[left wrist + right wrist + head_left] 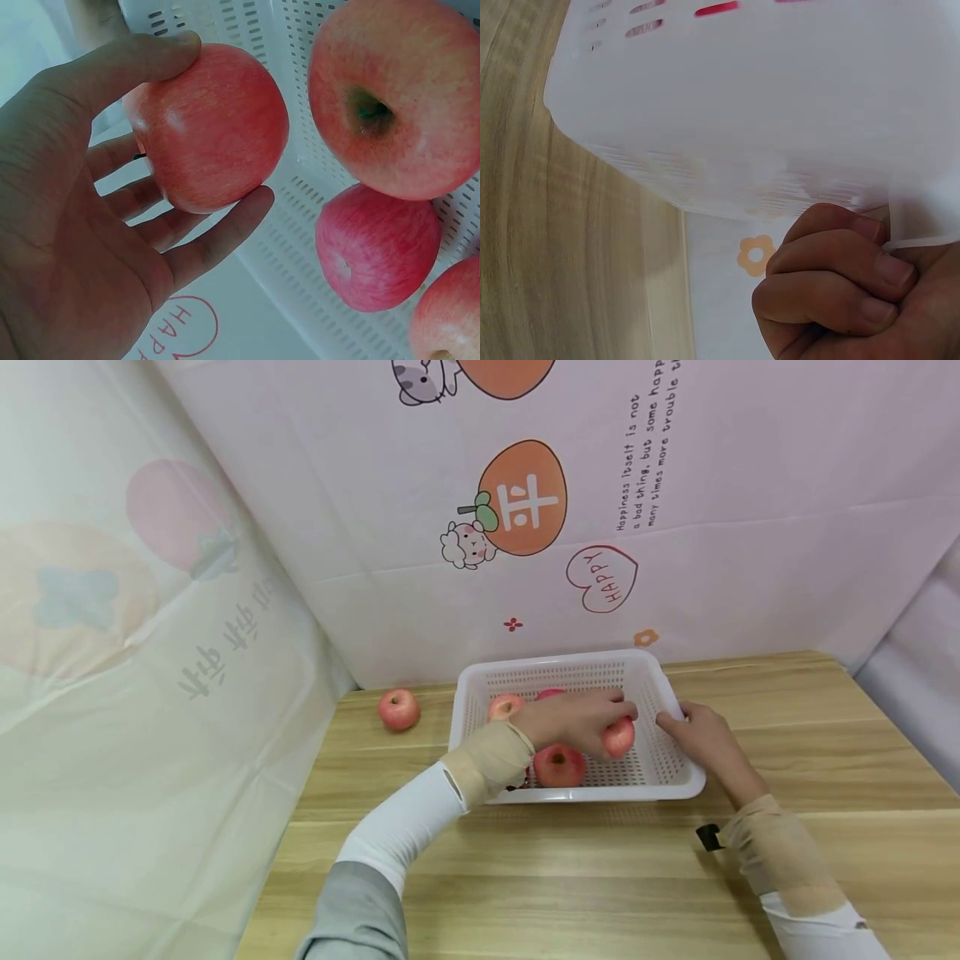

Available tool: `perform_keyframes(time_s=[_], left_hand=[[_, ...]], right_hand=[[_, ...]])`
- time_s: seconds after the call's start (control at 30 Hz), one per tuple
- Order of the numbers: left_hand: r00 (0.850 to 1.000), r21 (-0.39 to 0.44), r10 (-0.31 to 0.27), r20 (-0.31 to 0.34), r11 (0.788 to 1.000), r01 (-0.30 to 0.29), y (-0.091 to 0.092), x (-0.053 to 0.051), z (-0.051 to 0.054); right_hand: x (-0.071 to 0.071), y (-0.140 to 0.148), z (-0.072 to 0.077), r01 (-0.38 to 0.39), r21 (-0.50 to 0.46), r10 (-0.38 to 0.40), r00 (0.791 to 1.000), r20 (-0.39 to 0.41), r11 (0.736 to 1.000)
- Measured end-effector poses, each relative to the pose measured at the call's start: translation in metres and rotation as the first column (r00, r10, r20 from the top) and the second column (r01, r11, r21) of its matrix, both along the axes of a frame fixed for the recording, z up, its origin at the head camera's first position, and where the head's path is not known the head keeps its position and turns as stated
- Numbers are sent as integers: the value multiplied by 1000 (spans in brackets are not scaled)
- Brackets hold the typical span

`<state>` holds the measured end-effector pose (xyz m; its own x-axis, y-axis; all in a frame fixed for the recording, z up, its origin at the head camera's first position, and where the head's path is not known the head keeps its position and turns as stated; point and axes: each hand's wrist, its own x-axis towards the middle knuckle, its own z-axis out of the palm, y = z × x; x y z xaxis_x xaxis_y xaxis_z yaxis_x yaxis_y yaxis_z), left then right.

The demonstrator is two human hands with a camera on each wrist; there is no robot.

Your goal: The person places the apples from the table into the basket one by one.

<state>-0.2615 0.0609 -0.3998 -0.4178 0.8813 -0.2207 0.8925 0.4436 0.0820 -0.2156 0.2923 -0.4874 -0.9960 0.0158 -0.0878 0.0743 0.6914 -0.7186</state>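
Note:
A red apple (619, 737) is held in my left hand (573, 717), which reaches into a white perforated plastic basket (592, 794). In the left wrist view the thumb and fingers (225, 236) curl round the apple's sides. My right hand (705, 739) grips the basket's right rim; the right wrist view shows several curled fingers (832, 300) against the outer wall. Inside the basket lie more apples: a large one (559, 766) near the front, one (506, 707) at the left, and a pinker one (379, 247) partly covered by my hand in the head view.
One lone apple (399, 709) sits on the wooden table (540, 877) to the left of the basket. A printed white cloth (390, 527) hangs close behind the table, and another sheet (172, 760) hangs along the left side.

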Motion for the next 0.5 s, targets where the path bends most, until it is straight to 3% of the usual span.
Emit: perform_keyframes(time_s=[0.23, 0.5], left_hand=[[1000, -23, -22, -11, 999, 22, 8, 0, -5], [999, -69, -36, -9, 997, 36, 14, 2, -12]], right_hand=[[-1, 0, -1, 0, 7, 0, 1000, -26, 1000], [1, 0, 0, -1, -3, 1, 1000, 10, 1000]])
